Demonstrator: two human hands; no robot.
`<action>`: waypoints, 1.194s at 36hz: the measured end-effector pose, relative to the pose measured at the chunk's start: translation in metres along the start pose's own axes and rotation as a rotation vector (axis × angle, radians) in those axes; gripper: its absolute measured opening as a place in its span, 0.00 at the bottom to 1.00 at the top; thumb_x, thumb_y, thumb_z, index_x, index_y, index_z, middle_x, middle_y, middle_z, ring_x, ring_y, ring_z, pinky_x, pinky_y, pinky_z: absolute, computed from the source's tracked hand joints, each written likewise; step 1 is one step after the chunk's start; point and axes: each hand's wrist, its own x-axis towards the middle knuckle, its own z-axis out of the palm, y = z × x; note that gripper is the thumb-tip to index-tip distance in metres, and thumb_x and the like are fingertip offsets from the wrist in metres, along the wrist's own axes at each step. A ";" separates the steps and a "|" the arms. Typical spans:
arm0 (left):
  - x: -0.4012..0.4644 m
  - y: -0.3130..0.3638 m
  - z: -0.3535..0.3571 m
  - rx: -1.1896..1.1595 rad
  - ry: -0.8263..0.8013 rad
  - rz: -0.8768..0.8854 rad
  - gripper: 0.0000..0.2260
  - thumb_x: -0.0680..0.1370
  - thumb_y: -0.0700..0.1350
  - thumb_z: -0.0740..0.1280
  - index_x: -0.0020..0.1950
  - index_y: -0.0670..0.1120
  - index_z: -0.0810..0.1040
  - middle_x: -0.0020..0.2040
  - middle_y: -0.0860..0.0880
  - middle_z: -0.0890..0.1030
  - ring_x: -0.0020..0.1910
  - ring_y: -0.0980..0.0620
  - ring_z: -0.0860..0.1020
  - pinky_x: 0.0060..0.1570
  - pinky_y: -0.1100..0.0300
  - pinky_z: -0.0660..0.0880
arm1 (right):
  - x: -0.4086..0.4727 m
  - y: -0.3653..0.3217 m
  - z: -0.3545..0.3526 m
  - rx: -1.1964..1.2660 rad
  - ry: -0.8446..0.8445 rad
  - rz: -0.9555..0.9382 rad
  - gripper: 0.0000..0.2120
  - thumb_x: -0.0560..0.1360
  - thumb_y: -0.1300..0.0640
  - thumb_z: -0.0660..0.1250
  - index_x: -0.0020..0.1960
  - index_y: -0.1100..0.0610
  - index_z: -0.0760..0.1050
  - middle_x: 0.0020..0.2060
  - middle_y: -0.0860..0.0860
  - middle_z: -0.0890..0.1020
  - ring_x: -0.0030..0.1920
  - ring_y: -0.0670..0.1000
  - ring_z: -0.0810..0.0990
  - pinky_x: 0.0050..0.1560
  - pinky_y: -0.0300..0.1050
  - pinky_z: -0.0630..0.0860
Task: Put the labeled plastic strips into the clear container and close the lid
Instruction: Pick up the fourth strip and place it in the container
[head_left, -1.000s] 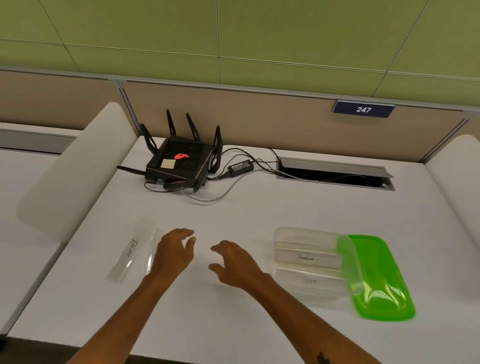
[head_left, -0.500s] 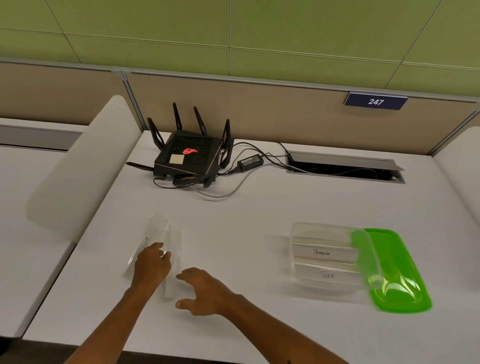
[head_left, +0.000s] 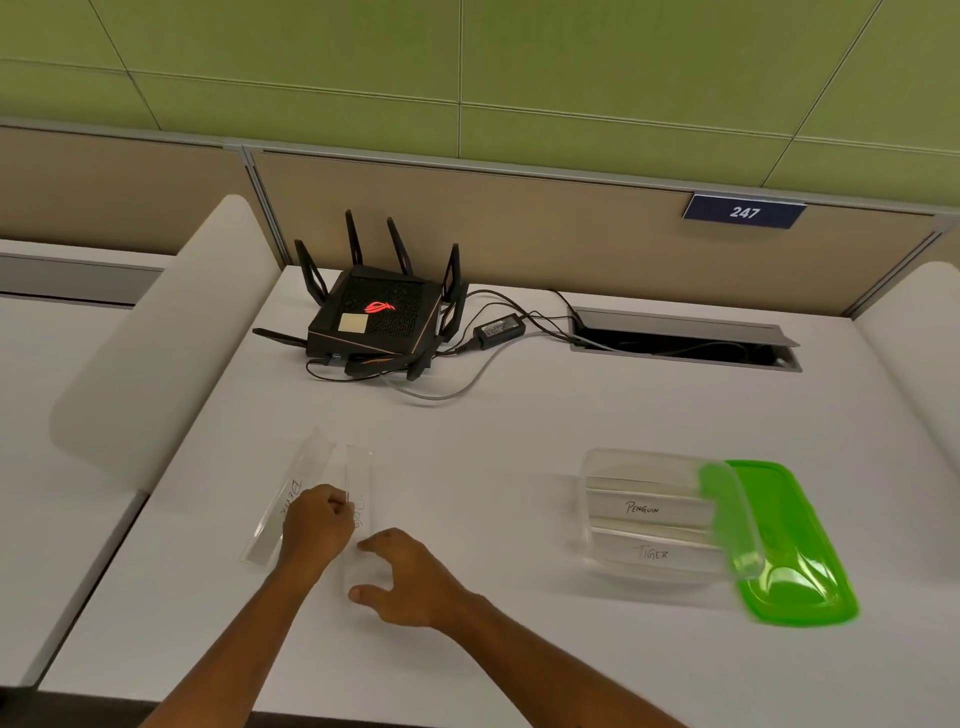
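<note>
**Two strips left to gather at the desk's left side**

Left hand (head_left: 317, 525) pinching the long edge of the right-hand strip (head_left: 358, 467); right hand (head_left: 410, 582) unclenched, fingers spread low over that strip's near end, gripping nothing. Second strip (head_left: 306, 467), lettered near its middle, flat on the desk (head_left: 519, 415) just beside the first.

Best done by tipping the pinched edge up, sliding right fingertips beneath the near end, then lifting flat (clear plastic on a white top, so easy to misjudge the edges).

Both strips lying with long axes running away from the person, the left one leaning slightly rightward at its far end. Strips marked PENGUIN and TIGER in the clear container (head_left: 597, 467) lying crosswise, so a quarter turn likely needed before dropping in. Green lid (head_left: 800, 545) off, tucked under the container's right side.
</note>
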 end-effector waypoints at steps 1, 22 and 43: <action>0.000 0.003 -0.001 -0.023 -0.002 -0.005 0.06 0.78 0.39 0.70 0.52 0.39 0.83 0.46 0.43 0.86 0.46 0.41 0.84 0.52 0.46 0.81 | 0.000 0.000 -0.003 0.026 0.040 0.003 0.33 0.76 0.42 0.71 0.76 0.51 0.67 0.73 0.48 0.71 0.72 0.51 0.71 0.72 0.47 0.69; -0.045 0.129 0.031 -0.490 -0.136 0.016 0.04 0.80 0.42 0.68 0.55 0.49 0.78 0.57 0.46 0.83 0.50 0.44 0.85 0.47 0.50 0.85 | -0.030 0.024 -0.141 0.229 0.413 -0.002 0.37 0.70 0.37 0.76 0.73 0.45 0.67 0.70 0.46 0.76 0.58 0.46 0.74 0.46 0.30 0.73; -0.089 0.227 0.083 -0.621 -0.188 0.234 0.14 0.77 0.40 0.73 0.59 0.55 0.79 0.50 0.53 0.86 0.50 0.52 0.85 0.49 0.58 0.84 | -0.145 0.119 -0.279 -0.219 0.488 -0.036 0.32 0.66 0.42 0.77 0.68 0.47 0.75 0.57 0.45 0.79 0.55 0.48 0.78 0.49 0.41 0.79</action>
